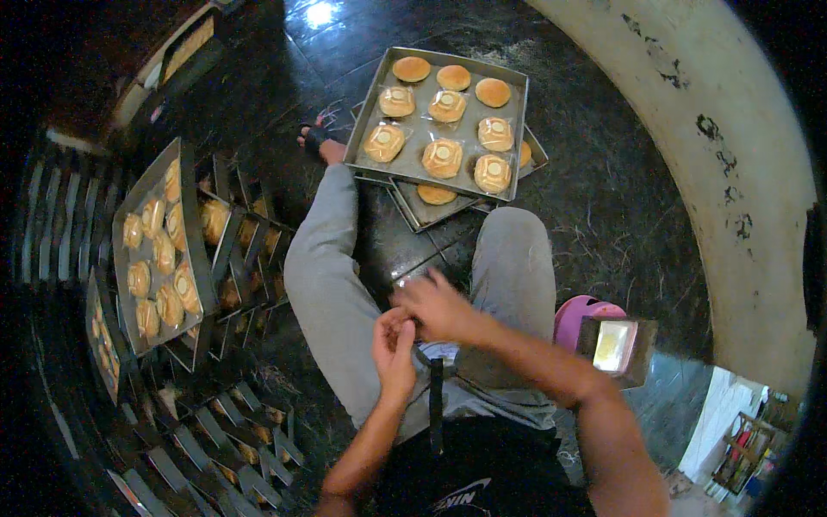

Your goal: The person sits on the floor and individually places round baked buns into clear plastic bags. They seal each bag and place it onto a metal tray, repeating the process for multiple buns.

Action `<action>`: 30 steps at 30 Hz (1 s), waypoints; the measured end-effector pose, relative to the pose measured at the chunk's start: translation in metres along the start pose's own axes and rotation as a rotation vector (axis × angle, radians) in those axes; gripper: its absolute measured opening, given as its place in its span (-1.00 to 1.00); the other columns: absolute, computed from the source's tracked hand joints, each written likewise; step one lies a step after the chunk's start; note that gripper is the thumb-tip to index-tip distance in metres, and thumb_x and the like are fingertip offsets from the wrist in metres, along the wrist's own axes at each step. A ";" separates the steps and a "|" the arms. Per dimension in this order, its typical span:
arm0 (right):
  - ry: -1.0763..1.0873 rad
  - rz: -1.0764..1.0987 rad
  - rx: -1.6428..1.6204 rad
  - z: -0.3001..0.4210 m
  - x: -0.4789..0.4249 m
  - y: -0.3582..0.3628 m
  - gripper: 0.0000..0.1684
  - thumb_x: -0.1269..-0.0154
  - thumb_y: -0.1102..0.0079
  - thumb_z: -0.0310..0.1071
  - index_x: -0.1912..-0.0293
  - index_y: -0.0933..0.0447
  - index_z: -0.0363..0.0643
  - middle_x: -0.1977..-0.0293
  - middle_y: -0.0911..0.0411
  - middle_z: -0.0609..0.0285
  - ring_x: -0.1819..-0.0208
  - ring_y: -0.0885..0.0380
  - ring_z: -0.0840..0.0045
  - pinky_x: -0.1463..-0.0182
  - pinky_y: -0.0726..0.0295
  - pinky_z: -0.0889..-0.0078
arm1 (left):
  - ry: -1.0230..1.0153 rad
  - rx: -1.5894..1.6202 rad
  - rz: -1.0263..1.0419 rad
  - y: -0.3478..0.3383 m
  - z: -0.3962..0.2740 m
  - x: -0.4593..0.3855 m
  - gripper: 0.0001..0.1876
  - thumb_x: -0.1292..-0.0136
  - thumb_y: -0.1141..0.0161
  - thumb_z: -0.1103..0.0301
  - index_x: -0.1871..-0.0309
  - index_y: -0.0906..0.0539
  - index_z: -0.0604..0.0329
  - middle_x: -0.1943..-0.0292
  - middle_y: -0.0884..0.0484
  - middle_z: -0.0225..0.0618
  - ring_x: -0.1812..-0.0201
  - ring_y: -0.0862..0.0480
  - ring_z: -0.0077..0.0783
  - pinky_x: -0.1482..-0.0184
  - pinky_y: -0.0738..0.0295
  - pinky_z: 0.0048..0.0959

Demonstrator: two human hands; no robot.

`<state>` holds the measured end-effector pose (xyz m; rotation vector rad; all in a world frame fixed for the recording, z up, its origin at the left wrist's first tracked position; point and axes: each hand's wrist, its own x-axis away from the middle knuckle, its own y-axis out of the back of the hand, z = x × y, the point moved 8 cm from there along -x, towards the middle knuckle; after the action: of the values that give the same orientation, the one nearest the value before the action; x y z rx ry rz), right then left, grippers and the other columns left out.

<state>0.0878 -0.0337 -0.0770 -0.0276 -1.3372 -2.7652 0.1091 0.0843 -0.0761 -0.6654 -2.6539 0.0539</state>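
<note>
My left hand (395, 352) is raised in front of my lap with its fingers curled. My right hand (436, 307), blurred, meets it from the right at the fingertips. Whether anything small is between them cannot be told; a faint clear gleam shows beside the right fingers. Beyond my knees a metal baking tray (413, 126) carries several round buns. Three at its far edge, such as a bare bun (493, 92), have no wrapper, while others, like a wrapped bun (443, 158), sit in clear film with a round sticker. That tray rests crosswise on other trays, one being a lower tray (420, 216).
At left stand stacked trays, the top tray (200, 284) holding wrapped buns. At right are a pink plastic stool (568, 316) and a box (639, 362) with a clear-and-yellow pack (614, 346). A pale curved wall (730, 161) bounds the dark tiled floor (601, 213).
</note>
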 end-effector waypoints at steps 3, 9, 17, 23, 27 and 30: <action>-0.103 -0.337 -0.321 0.023 0.080 0.044 -0.57 -0.28 -0.36 -0.32 -0.12 -0.60 -0.19 -0.16 -0.59 -0.02 -0.33 -0.49 0.15 -0.41 -0.42 -0.07 | 0.073 -0.050 -0.019 0.023 0.016 0.006 -0.70 -0.47 -0.23 0.37 -0.19 -0.55 0.23 -0.08 -0.64 -0.31 -0.11 -0.59 -0.43 -0.22 -0.47 -0.41; -1.192 -1.229 -0.161 -0.122 0.404 0.065 -0.67 -0.38 -0.30 -0.31 -0.03 -0.61 -0.30 0.11 -0.69 0.14 0.05 -0.61 0.53 -0.12 -0.55 0.47 | 0.078 -0.235 0.143 0.003 0.007 0.000 -0.72 -0.47 -0.24 0.30 -0.13 -0.58 0.23 -0.01 -0.65 -0.29 -0.02 -0.62 -0.44 -0.13 -0.52 -0.42; -1.846 -0.713 0.434 -0.204 0.574 -0.047 -0.54 -0.22 -0.26 -0.23 -0.09 -0.62 -0.23 -0.21 -0.49 -0.16 -0.28 -0.42 -0.08 -0.39 -0.36 0.00 | -0.112 -0.289 0.309 -0.079 -0.037 0.028 -0.72 -0.48 -0.22 0.31 -0.12 -0.59 0.26 0.00 -0.66 -0.25 0.00 -0.65 -0.40 -0.11 -0.52 -0.41; -1.539 -1.009 0.505 -0.148 0.562 0.020 -0.76 -0.19 -0.37 -0.33 0.16 -0.63 -0.19 -0.19 -0.53 -0.07 -0.22 -0.49 0.01 -0.32 -0.44 -0.03 | -0.082 -0.324 0.471 -0.120 -0.038 0.062 -0.75 -0.46 -0.23 0.38 -0.10 -0.57 0.28 0.02 -0.64 -0.28 0.00 -0.65 -0.40 -0.15 -0.51 -0.40; -1.033 -1.363 -0.173 -0.100 0.491 0.077 -0.86 -0.35 -0.30 -0.52 0.17 -0.50 -0.24 -0.24 -0.48 -0.04 0.03 -0.67 0.29 0.02 -0.74 0.19 | -0.192 -0.387 0.675 -0.157 -0.018 0.069 -0.55 -0.36 -0.35 0.37 -0.24 -0.52 0.31 -0.11 -0.66 -0.13 -0.14 -0.65 -0.28 -0.27 -0.49 -0.32; -0.794 -1.428 -0.288 -0.055 0.422 0.124 -0.88 -0.44 -0.17 -0.59 0.11 -0.43 -0.25 -0.25 -0.46 -0.04 0.10 -0.69 0.47 0.11 -0.80 0.40 | -0.426 -0.531 0.769 -0.221 -0.029 0.089 -0.30 -0.29 -0.44 0.33 -0.43 -0.36 0.31 -0.32 -0.56 0.01 -0.34 -0.55 -0.17 -0.35 -0.44 -0.25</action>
<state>-0.3236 -0.1764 0.0056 -0.3437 -1.2980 -4.5032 -0.0492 -0.0726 0.0131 -2.0093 -2.6134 -0.3390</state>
